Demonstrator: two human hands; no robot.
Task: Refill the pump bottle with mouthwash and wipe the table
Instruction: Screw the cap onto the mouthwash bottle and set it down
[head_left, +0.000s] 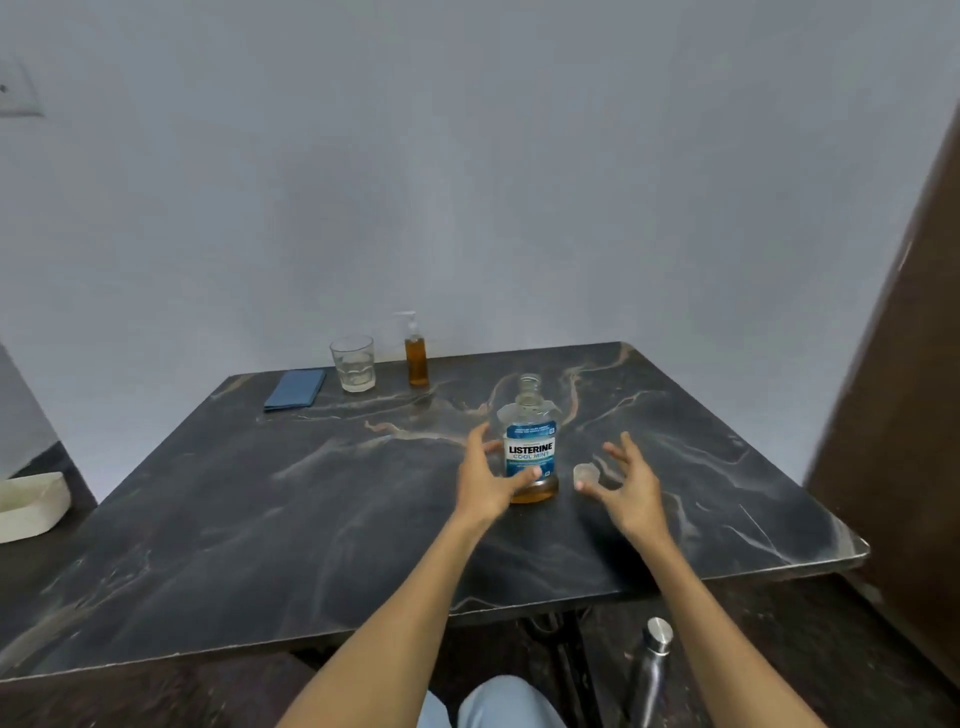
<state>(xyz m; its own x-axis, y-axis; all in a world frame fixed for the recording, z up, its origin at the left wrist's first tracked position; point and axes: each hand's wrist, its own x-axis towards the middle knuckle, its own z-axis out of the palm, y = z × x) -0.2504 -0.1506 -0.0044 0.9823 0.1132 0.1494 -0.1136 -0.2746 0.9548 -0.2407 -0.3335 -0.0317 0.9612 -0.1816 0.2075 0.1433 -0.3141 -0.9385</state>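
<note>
A clear mouthwash bottle (530, 441) with a blue label stands uncapped on the dark marble table (311, 509), a little amber liquid at its bottom. My left hand (488, 475) is wrapped around its lower left side, thumb across the front. My right hand (626, 480) hovers just right of it with fingers spread, the thumb tip touching a clear cap (586, 473) lying on the table. A small pump bottle (416, 353) with amber liquid and a white pump stands at the back edge. A folded blue cloth (295, 388) lies at the back left.
A glass tumbler (354, 362) stands between the cloth and the pump bottle. A white tray (28, 501) sits off the table's left side. A steel flask (650, 670) stands on the floor below the front edge. A brown door (904, 415) borders the right.
</note>
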